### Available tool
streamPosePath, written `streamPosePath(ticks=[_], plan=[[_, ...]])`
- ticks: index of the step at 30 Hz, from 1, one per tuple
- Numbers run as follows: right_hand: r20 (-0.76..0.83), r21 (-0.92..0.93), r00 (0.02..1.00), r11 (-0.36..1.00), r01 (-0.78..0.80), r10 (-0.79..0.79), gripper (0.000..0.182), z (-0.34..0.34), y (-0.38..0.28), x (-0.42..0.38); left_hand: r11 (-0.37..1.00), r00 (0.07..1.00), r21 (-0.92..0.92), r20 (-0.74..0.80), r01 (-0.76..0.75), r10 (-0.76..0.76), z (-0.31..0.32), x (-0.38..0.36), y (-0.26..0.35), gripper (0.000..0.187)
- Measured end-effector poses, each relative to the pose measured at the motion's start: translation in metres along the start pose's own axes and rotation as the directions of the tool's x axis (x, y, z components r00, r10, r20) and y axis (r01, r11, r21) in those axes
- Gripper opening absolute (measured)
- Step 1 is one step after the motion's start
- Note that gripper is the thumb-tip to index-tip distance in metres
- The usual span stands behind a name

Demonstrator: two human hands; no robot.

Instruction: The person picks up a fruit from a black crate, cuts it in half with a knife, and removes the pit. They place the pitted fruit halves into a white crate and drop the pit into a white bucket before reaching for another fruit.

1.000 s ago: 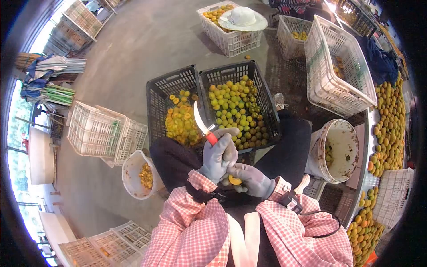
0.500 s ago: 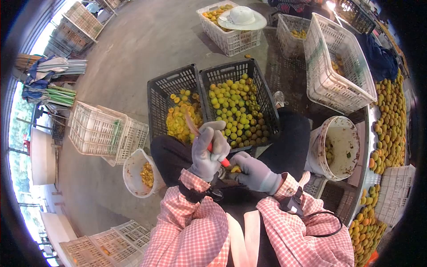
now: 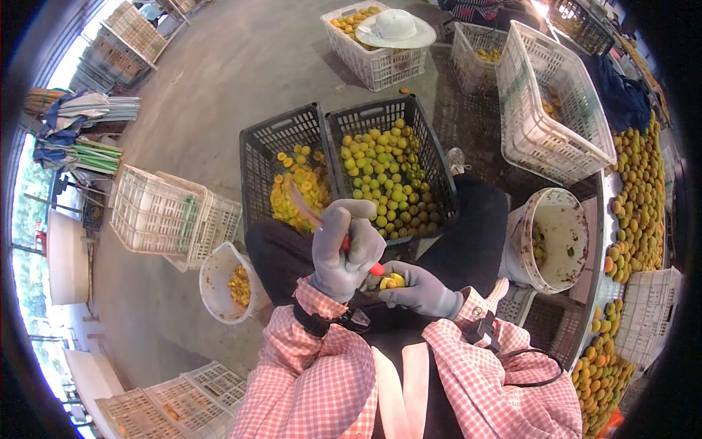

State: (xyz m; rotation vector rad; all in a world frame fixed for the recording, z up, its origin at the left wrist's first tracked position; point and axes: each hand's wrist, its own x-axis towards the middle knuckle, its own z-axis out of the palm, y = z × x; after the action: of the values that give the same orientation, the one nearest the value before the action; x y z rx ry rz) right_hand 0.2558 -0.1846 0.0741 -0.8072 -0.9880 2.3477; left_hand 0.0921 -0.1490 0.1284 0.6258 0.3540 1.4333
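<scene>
My left hand (image 3: 344, 249), in a grey glove, is wrapped round a knife with a red handle (image 3: 376, 269). Its blade (image 3: 303, 205) points up and to the left, away from me. The handle's red end sticks out below the fist, right at a cut yellow fruit (image 3: 393, 281). Gloved fingers of my right hand (image 3: 428, 290) grip that fruit, its opened flesh facing up. Beyond my hands stand two black crates: the left crate (image 3: 252, 157) holds cut yellow fruit (image 3: 301, 183), the right crate (image 3: 431, 139) whole green-yellow fruit (image 3: 384, 172).
A white bucket (image 3: 212, 293) with yellow scraps stands left, a larger bucket (image 3: 559, 274) right. Stacked white crates (image 3: 153, 212) are further left. Tall white crates (image 3: 559, 146) and piled fruit (image 3: 636, 205) line the right. A white hat (image 3: 395, 29) rests on a filled crate.
My right hand has turned and lowered slightly, so more of the cut fruit shows. My left hand, still round the knife, has shifted slightly; the blade leans further left.
</scene>
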Motion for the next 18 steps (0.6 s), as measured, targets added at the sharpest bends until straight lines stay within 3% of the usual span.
streamPosePath(ticks=[4,6,9,12,13,14,15,16,18], plan=[[0.073,0.108,0.997,0.993,-0.041,0.033,0.028,0.007,-0.009,-0.006,0.995,0.995,0.015,0.028,0.098,-0.099,-0.006,-0.006,0.001,0.037],[0.028,0.079,0.995,0.992,-0.095,0.093,0.025,0.009,-0.008,-0.006,0.991,0.991,-0.018,0.040,0.131,-0.130,-0.006,-0.006,0.001,0.037],[0.020,0.000,0.999,0.999,-0.045,0.045,0.024,0.006,-0.005,-0.007,0.994,0.984,0.000,0.141,0.112,-0.111,-0.005,-0.001,0.000,0.045],[-0.091,-0.108,0.995,0.994,0.018,-0.028,0.021,0.004,-0.004,-0.006,0.995,0.993,-0.024,0.067,0.100,-0.098,-0.006,0.003,-0.006,0.052],[-0.091,-0.108,0.995,0.994,0.018,-0.028,0.021,0.002,-0.002,-0.003,0.999,0.992,-0.007,-0.118,0.041,-0.042,-0.002,0.004,-0.014,0.054],[-0.149,-0.606,0.902,0.758,0.241,-0.405,0.021,-0.001,-0.002,0.003,1.000,0.954,0.021,-0.298,-0.013,0.019,0.001,0.004,-0.019,0.057],[0.005,-0.928,0.706,0.259,0.267,-0.708,0.022,-0.003,-0.005,0.007,1.000,0.918,0.021,-0.397,0.000,0.009,-0.002,0.002,-0.021,0.052],[0.006,-0.929,0.705,0.257,0.267,-0.710,0.022,-0.003,-0.009,0.007,1.000,0.919,0.021,-0.395,-0.001,0.009,-0.008,0.003,-0.025,0.052],[-0.067,-0.993,0.793,-0.034,-0.110,-0.606,0.024,0.006,-0.026,0.003,0.998,0.820,0.054,-0.572,0.038,-0.001,-0.007,0.008,-0.027,0.046]])
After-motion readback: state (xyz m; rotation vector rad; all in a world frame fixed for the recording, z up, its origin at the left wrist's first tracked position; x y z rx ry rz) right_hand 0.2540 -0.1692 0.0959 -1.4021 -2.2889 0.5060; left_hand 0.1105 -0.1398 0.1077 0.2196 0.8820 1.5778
